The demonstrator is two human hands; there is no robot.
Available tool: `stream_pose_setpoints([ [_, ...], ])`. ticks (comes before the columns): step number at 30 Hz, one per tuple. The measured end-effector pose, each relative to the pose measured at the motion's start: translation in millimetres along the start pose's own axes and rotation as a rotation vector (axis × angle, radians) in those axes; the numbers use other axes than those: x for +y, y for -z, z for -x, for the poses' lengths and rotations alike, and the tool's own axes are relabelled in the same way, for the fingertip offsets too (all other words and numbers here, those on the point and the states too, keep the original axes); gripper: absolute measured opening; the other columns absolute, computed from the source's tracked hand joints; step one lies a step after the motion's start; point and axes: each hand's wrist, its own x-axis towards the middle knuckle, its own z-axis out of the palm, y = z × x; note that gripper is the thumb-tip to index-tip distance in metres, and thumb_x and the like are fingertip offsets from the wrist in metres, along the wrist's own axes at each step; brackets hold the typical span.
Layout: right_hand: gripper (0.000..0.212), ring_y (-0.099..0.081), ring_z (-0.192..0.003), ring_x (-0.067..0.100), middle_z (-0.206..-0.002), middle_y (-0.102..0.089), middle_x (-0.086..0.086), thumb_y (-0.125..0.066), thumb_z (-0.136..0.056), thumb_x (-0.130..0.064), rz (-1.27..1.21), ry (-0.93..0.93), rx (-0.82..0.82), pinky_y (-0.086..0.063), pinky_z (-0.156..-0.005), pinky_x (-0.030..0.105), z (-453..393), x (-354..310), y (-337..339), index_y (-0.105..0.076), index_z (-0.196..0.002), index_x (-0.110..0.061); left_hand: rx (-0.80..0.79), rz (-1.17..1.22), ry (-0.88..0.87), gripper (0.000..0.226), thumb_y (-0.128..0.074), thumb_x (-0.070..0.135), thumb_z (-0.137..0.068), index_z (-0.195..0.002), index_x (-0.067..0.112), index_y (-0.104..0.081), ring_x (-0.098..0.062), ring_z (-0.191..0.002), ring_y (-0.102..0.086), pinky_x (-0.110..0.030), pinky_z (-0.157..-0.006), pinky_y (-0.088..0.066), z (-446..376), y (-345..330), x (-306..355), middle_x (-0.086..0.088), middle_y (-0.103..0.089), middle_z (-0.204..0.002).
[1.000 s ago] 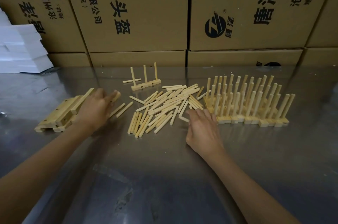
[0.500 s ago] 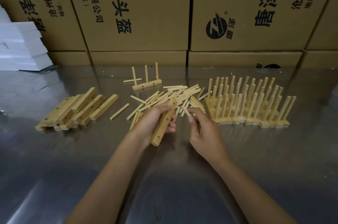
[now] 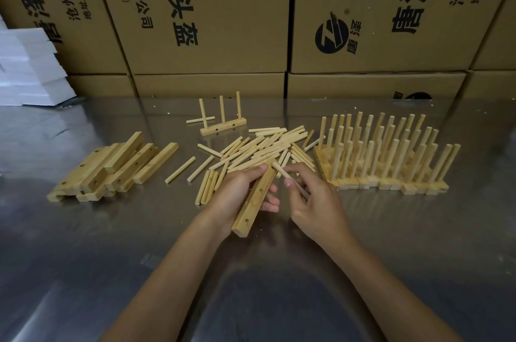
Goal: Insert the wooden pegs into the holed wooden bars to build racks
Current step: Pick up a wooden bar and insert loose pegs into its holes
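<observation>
Fingers of left hand (image 3: 237, 196) curl round holed bar (image 3: 255, 197), tilted w/ far end up; right hand (image 3: 314, 202) pinches peg (image 3: 279, 170) at bar's top end.

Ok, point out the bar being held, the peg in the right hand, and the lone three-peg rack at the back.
Held bar (image 3: 255, 200): head view, holed face mid-length.
Peg (image 3: 280, 169): head view, shaft near the bar's far end.
Three-peg rack (image 3: 223, 126): head view, base bar's front face.
</observation>
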Motion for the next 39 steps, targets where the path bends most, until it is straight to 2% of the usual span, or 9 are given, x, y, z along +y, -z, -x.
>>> stream_pose_setpoints([
  [3, 0.019, -0.057, -0.059, 0.008, -0.066, -0.057, -0.014, -0.057, -0.095, -0.018, 0.015, 0.002, -0.013, -0.043, -0.049, 0.025, 1, -3, 1, -0.058, -0.106, -0.033, 0.025, 0.001, 0.014, 0.042, -0.053, 0.033, -0.102, -0.104, -0.006, -0.067, -0.025, -0.059, -0.069, -0.026, -0.055, -0.057, 1, 0, 1, -0.017, -0.069, -0.074],
  [8, 0.018, -0.057, -0.062, 0.008, -0.074, -0.062, -0.012, -0.059, -0.093, -0.013, 0.036, 0.008, -0.031, -0.048, -0.054, 0.030, -1, -6, 7, -0.067, -0.105, -0.023, 0.062, -0.014, -0.047, 0.030, -0.054, 0.025, -0.103, -0.108, -0.002, -0.066, -0.026, -0.052, -0.066, -0.028, -0.049, -0.056, 1, -2, -2, -0.019, -0.065, -0.071],
  [19, 0.018, -0.049, -0.055, 0.004, -0.057, -0.048, -0.016, -0.057, -0.091, -0.008, 0.050, -0.093, -0.081, -0.025, -0.050, 0.016, 0, -7, 11, -0.069, -0.094, -0.021, -0.001, -0.304, -0.210, 0.031, -0.051, 0.021, -0.104, -0.127, 0.007, -0.065, -0.024, -0.049, -0.062, -0.031, -0.048, -0.056, 4, 2, -11, -0.022, -0.060, -0.078],
  [28, 0.017, -0.057, -0.072, 0.013, -0.070, -0.062, -0.010, -0.057, -0.092, -0.008, -0.083, -0.207, -0.081, -0.047, -0.062, 0.034, 1, -5, 11, -0.067, -0.086, -0.020, -0.042, -0.340, -0.223, 0.028, -0.051, 0.021, -0.104, -0.121, 0.008, -0.068, -0.025, -0.047, -0.060, -0.033, -0.047, -0.055, 2, 4, -14, -0.016, -0.061, -0.070],
  [31, 0.014, -0.060, -0.080, 0.012, -0.078, -0.068, -0.004, -0.060, -0.093, -0.009, -0.111, -0.242, -0.078, -0.049, -0.069, 0.030, -2, -5, 12, -0.070, -0.088, -0.017, -0.019, -0.354, -0.225, 0.034, -0.051, 0.024, -0.104, -0.131, 0.009, -0.063, -0.023, -0.049, -0.058, -0.031, -0.048, -0.053, 2, 3, -14, -0.014, -0.062, -0.072],
  [33, 0.012, -0.062, -0.087, 0.004, -0.083, -0.070, -0.006, -0.062, -0.093, -0.012, -0.139, -0.250, -0.068, -0.046, -0.070, 0.015, -5, -5, 15, -0.072, -0.091, -0.019, -0.009, -0.338, -0.230, 0.035, -0.052, 0.025, -0.103, -0.134, 0.012, -0.062, -0.022, -0.052, -0.058, -0.031, -0.050, -0.053, 3, 2, -13, -0.013, -0.062, -0.075],
  [35, 0.009, -0.063, -0.081, 0.004, -0.076, -0.069, -0.005, -0.065, -0.093, -0.019, -0.190, -0.264, -0.061, -0.044, -0.070, 0.005, -7, -6, 17, -0.071, -0.095, -0.025, 0.004, -0.320, -0.232, 0.034, -0.054, 0.027, -0.102, -0.133, 0.015, -0.063, -0.021, -0.056, -0.058, -0.032, -0.051, -0.053, 3, 1, -11, -0.012, -0.063, -0.076],
  [37, 0.006, -0.065, -0.071, 0.009, -0.069, -0.068, 0.000, -0.063, -0.094, -0.029, -0.278, -0.296, -0.028, -0.048, -0.070, 0.011, -8, -7, 19, -0.069, -0.095, -0.030, 0.041, -0.290, -0.225, 0.033, -0.056, 0.027, -0.101, -0.132, 0.018, -0.064, -0.016, -0.057, -0.058, -0.030, -0.049, -0.052, 3, 2, -9, -0.010, -0.064, -0.076],
  [39, 0.017, -0.066, -0.070, 0.012, -0.070, -0.069, -0.001, -0.056, -0.097, -0.038, -0.325, -0.342, 0.065, -0.052, -0.069, 0.029, -9, -8, 20, -0.068, -0.091, -0.028, 0.117, -0.241, -0.214, 0.031, -0.057, 0.027, -0.100, -0.129, 0.019, -0.065, -0.013, -0.059, -0.058, -0.028, -0.047, -0.051, 2, 5, -7, -0.010, -0.066, -0.079],
])
